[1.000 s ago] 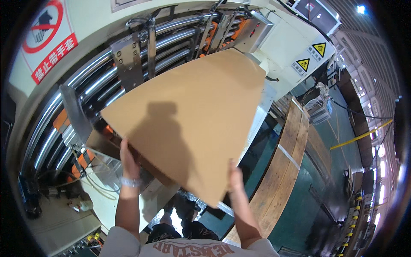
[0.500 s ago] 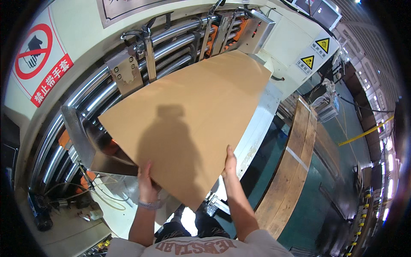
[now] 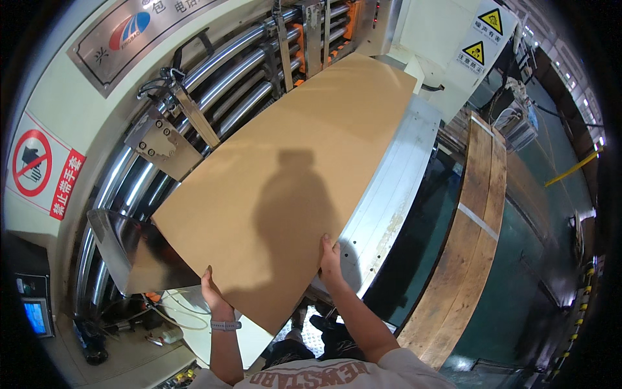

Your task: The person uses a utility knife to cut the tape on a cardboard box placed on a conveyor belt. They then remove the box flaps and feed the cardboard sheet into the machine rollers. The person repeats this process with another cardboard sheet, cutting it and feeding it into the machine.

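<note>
A large brown cardboard sheet (image 3: 311, 142) lies slanted across the machine's white feed table (image 3: 395, 175), with my shadow falling on it. My left hand (image 3: 214, 295) grips its near left edge, thumb on top and the other fingers hidden underneath. On that wrist sits a grey band (image 3: 225, 325). The long right edge is held by my right hand (image 3: 330, 259), thumb over the top and fingers beneath. The near corner of the sheet points toward me between my forearms. Whether more sheets lie below it I cannot tell.
Steel rollers (image 3: 220, 68) and clamp blocks run along the machine's left side. A bent metal guide plate (image 3: 139, 253) stands beside the sheet's left corner. Thin hoses (image 3: 184, 308) hang near my left hand. To the right, long wooden planks (image 3: 457, 259) extend beside the table.
The view has swung, bringing more of the left machine panel and a small screen into sight. Both hands still hold the sheet's edges; the right hand appears farther left in the picture.
</note>
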Tool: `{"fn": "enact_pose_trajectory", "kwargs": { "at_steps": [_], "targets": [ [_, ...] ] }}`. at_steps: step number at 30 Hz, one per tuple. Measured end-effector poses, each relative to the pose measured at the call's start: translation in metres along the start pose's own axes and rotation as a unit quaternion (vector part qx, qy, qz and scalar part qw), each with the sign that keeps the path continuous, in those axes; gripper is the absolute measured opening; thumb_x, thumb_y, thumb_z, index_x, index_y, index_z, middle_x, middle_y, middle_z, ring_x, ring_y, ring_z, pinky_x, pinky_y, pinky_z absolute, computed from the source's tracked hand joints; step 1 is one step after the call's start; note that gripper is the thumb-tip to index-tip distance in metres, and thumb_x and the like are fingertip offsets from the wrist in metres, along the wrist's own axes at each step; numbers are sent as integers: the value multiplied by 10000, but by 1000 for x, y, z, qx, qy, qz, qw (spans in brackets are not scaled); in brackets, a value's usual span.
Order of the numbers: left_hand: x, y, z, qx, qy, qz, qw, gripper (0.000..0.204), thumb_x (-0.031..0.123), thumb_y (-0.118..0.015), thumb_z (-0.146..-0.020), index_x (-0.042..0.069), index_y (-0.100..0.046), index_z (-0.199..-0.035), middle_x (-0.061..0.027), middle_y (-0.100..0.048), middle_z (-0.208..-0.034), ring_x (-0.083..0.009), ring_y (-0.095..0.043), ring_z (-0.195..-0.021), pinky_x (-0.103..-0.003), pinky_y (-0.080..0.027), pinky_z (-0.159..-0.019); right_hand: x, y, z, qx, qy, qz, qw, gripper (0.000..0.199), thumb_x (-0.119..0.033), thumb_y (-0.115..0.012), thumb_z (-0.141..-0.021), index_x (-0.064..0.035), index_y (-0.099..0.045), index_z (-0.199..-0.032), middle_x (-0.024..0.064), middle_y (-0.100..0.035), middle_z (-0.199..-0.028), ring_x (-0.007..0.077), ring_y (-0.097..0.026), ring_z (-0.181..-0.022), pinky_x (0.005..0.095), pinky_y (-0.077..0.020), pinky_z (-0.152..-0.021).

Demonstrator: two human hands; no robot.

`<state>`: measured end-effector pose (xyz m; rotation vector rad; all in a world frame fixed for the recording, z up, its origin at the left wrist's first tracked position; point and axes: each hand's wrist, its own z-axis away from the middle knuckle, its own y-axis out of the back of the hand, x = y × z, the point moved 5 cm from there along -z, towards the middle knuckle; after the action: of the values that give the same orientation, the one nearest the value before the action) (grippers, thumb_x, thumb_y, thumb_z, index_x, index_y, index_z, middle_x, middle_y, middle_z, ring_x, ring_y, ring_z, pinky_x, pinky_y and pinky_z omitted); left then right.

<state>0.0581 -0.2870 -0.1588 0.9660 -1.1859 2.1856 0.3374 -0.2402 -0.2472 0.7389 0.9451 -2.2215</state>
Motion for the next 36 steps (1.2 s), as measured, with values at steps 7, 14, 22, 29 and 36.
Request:
{"fn": "enact_pose_trajectory", "kwargs": {
  "at_steps": [7, 14, 22, 29, 36],
  "targets": [
    [-11, 7, -4, 19, 26, -28, 999, 490, 294, -485, -843, 31, -397, -1247, -83, -458, -1250, -246, -441, -1139, -369, -341, -962, -5, 3, 0, -11, -7, 17, 1000, 537, -373, -521, -873, 31, -324, -1166, 171, -442, -1167, 250, -453, -1059, 378, -398, -874],
    [-10, 3, 1, 36, 46, -40, 998, 484, 299, -472, -858, 37, -387, -1257, -82, -450, -1262, -243, -436, -1144, -363, -334, -967, 1, 9, -4, -11, -12, 24, 1000, 558, -367, -514, -874, 1, -302, -1236, 148, -456, -1172, 244, -482, -1049, 368, -435, -820],
    [-12, 14, -11, -1, 61, -20, 998, 475, 289, -466, -851, 32, -402, -1245, -78, -472, -1238, -252, -449, -1123, -374, -331, -962, 9, 42, -12, -94, 3, 156, 983, 399, -388, -395, -918, -39, -414, -1109, 96, -588, -896, 184, -591, -710, 333, -490, -592],
    [-14, 10, -14, -7, 58, 4, 998, 431, 272, -459, -852, 35, -439, -1212, -76, -502, -1200, -246, -470, -1096, -369, -347, -949, -5, 139, 65, -40, -85, 134, 987, 420, -353, -459, -909, 27, -429, -1087, 145, -571, -890, 255, -619, -769, 364, -527, -663],
    [-12, 19, -18, -16, 91, 50, 994, 425, 285, -448, -861, 31, -448, -1202, -78, -517, -1173, -241, -490, -1069, -365, -374, -923, 28, 226, 146, 73, -119, 183, 973, 283, -266, -489, -898, -4, -460, -1002, 171, -573, -869, 301, -619, -802, 408, -539, -661]
  ]
}}
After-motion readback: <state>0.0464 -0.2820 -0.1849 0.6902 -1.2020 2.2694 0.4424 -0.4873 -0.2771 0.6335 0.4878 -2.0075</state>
